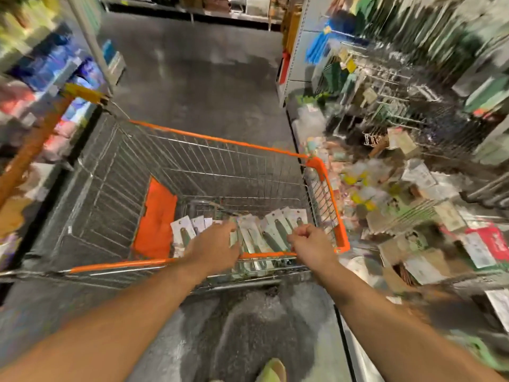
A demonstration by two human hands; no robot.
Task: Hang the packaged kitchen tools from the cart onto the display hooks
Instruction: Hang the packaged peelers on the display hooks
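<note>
your landmark is the cart, a wire basket with an orange rim, standing on the grey aisle floor straight ahead of you. both your arms reach over its near rim. the packaged kitchen tools lie in a fanned heap at the near right corner of the cart, white cards with grey-green handles showing on them (the print is too blurred to read). more of the same cards lie toward the cart's near middle, just beside the orange flap that rests against the cart's bottom on the left of the heap.

your left hand lies on top of the heap, palm down, fingers reaching forward over the cards; whether they grasp one or only rest there you cannot tell from this blurred view. your right hand is at the cart's near right corner, its fingers curled in and pinching the lower edge of one or more of the cards.

the display hooks are to the right of the cart, thin wire pegs jutting from a rack, some already hung with green-handled goods. below them, still right of the cart, carded packets lie in a loose spread on a low shelf. left of the cart stand shelves of blurred coloured packs. nearer to you than the cart, one pale green shoe shows on the floor.
</note>
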